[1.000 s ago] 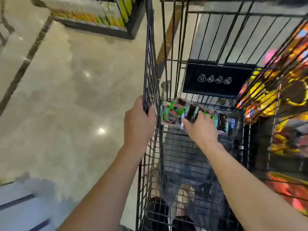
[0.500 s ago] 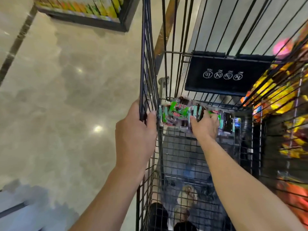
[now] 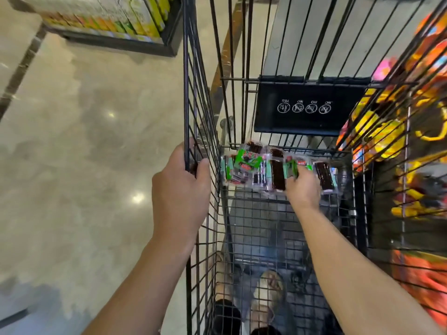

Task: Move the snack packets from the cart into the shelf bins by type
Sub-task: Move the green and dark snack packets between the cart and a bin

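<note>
On the left wall of the cart [image 3: 185,93], the left hand [image 3: 180,187] curls round the top wire. The right hand [image 3: 302,189] reaches down inside, fingers bent onto the packets [image 3: 249,165]; whether it pinches one cannot be told. These packets lie in a row along the far edge of the cart floor, on both sides of that hand. Orange and yellow bags [image 3: 379,131] show through the right wall.
</note>
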A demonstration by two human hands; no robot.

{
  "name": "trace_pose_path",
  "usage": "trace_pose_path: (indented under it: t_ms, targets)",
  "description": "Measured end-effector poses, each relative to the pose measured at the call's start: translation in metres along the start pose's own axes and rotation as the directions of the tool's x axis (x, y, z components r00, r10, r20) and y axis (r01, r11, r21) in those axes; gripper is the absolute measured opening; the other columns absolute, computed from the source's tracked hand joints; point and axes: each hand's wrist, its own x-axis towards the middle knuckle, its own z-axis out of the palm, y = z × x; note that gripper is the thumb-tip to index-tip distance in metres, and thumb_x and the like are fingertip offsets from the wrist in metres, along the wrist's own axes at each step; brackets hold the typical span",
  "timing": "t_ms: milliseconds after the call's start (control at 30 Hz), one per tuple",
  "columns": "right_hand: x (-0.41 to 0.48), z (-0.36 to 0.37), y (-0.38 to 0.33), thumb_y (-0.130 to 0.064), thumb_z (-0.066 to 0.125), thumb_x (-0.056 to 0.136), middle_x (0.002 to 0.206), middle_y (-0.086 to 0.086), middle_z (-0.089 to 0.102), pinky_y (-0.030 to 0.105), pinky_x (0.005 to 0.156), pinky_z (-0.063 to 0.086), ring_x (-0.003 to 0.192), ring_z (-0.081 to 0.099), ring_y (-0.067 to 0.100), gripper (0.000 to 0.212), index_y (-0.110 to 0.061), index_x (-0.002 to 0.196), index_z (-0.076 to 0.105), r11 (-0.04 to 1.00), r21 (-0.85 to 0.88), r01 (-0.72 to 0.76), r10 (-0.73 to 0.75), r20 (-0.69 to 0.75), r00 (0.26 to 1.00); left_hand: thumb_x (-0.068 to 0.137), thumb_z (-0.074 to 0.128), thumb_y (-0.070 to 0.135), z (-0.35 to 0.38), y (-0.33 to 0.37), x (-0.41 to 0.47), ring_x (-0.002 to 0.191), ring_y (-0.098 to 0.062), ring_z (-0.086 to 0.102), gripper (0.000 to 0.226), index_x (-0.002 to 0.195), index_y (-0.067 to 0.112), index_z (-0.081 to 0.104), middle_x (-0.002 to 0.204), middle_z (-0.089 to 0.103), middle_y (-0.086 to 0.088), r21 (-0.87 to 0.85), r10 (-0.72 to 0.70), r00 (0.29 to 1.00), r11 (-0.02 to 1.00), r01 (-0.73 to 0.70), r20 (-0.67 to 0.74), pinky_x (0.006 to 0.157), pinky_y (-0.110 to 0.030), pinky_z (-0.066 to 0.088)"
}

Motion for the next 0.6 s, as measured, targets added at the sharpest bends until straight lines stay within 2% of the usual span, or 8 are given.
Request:
trace_pose_path:
  t_ms: [100,167,233,300,367,433,533,600]
  targets:
    - [-0.012,-0.019,0.011,-0.012,0.057,0.100,0.110,0.013,0.070,0.029,0.076,0.046,0.084,0.059,0.024,0.038,-0.009,0.137,0.063,0.997,0.081,0.003,-0.002,-0.017,1.000,0.099,0.069,0.026,-0.001,0.001,0.000,0.072,0.020,0.057,0.014,0.113,0.025,0.069,0.076,0.068,0.024,0.020,0.029,1.000,0.999,-0.029,-0.004,0.062,0.002,0.038]
    - [-0.024,-0.033,0.014,-0.015,0.058,0.101,0.117,0.006,0.070,0.028,0.081,0.054,0.087,0.068,0.019,0.045,-0.011,0.145,0.056,0.984,0.175,-0.023,0.020,0.018,1.000,0.098,0.071,0.029,-0.003,0.003,0.000,0.073,0.021,0.057,0.018,0.115,0.025,0.068,0.069,0.063,0.020,0.029,0.023,1.000,0.999,-0.023,0.010,0.062,0.003,0.038]
    - [-0.034,-0.047,0.016,-0.013,0.063,0.100,0.117,-0.007,0.070,0.006,0.067,0.050,0.079,0.064,-0.013,0.045,-0.012,0.145,0.056,0.951,0.307,-0.025,0.010,0.049,0.999,0.097,0.072,0.036,-0.007,0.009,0.000,0.074,0.011,0.061,0.027,0.121,0.028,0.064,0.079,0.061,0.024,0.058,-0.012,0.998,0.998,0.009,0.055,0.062,0.003,0.037]
    - [-0.040,-0.058,0.021,-0.007,0.066,0.098,0.104,-0.019,0.072,0.000,0.058,0.044,0.073,0.059,-0.025,0.037,-0.017,0.133,0.061,0.865,0.499,-0.050,-0.006,0.109,0.994,0.095,0.074,0.039,-0.012,0.018,-0.006,0.086,0.000,0.061,0.041,0.131,0.027,0.057,0.096,0.063,0.025,0.098,-0.027,0.997,0.995,0.019,0.074,0.069,0.002,0.037]
    - [-0.048,-0.072,0.022,-0.003,0.066,0.098,0.084,-0.025,0.075,0.005,0.058,0.050,0.076,0.067,-0.017,0.031,-0.027,0.117,0.062,0.745,0.658,-0.112,-0.024,0.194,0.981,0.095,0.075,0.039,-0.014,0.028,-0.018,0.124,-0.016,0.055,0.066,0.150,0.021,0.045,0.134,0.062,0.007,0.143,0.054,0.998,0.988,-0.057,0.025,0.101,-0.014,0.041]
    - [-0.053,-0.084,0.023,-0.001,0.061,0.100,0.096,-0.013,0.080,0.020,0.065,0.059,0.085,0.075,0.003,0.028,-0.023,0.117,0.065,0.626,0.755,-0.193,-0.075,0.304,0.950,0.095,0.075,0.035,-0.011,0.045,-0.037,0.146,-0.020,0.036,0.074,0.156,0.016,0.037,0.158,0.044,-0.004,0.161,0.242,0.968,0.960,-0.230,-0.061,0.121,-0.032,0.031]
    - [-0.059,-0.094,0.027,0.000,0.057,0.101,0.116,0.010,0.076,0.037,0.077,0.063,0.099,0.075,0.025,0.031,-0.014,0.127,0.066,0.490,0.824,-0.284,-0.157,0.403,0.902,0.095,0.072,0.036,0.017,0.059,-0.059,0.147,-0.017,0.035,0.066,0.151,0.020,0.039,0.155,0.040,0.002,0.040,0.396,0.917,0.918,-0.395,-0.038,0.125,-0.035,0.029]
    - [-0.063,-0.097,0.028,0.000,0.057,0.099,0.120,0.014,0.074,0.034,0.071,0.062,0.097,0.074,0.027,0.032,-0.013,0.127,0.068,0.428,0.846,-0.319,-0.209,0.436,0.875,0.094,0.070,0.045,0.045,0.060,-0.065,0.141,-0.014,0.044,0.068,0.151,0.025,0.039,0.150,0.043,0.009,-0.090,0.236,0.961,0.970,-0.225,0.142,0.119,-0.037,0.040]
